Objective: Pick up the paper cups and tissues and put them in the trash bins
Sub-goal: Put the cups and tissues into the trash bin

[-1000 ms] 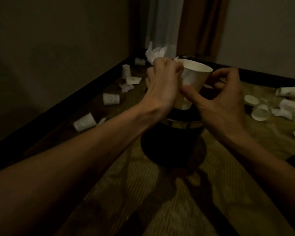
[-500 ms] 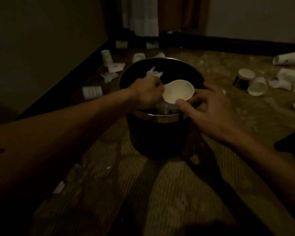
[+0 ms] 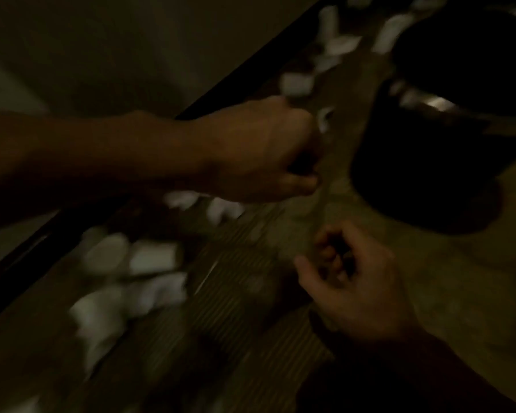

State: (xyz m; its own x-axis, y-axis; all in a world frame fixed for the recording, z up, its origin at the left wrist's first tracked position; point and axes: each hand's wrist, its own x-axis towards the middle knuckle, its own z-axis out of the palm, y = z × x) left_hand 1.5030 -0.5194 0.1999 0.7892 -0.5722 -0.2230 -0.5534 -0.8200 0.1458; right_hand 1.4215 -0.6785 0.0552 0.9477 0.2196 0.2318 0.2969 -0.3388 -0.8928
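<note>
cups (image 3: pixel 152 259) litter the floor (image 3: pixel 429 293) by the bin (image 3: pixel 423 174); left hand (image 3: pixel 259 150) fingers (image 3: pixel 295 182) curled, hold unclear; right hand (image 3: pixel 358 290) slack.

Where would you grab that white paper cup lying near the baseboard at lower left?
Motion blur hides detail, but the paper cup seems to lie on its side on the mat. Come from above and close the grip across its side wall, midway along; the rim would likely crush.

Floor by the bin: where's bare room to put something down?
Bare mat lies right of the right hand, this side of the trash bin; a strip runs between the hands. Crowded: blurred white litter along the baseboard, below the left hand.
</note>
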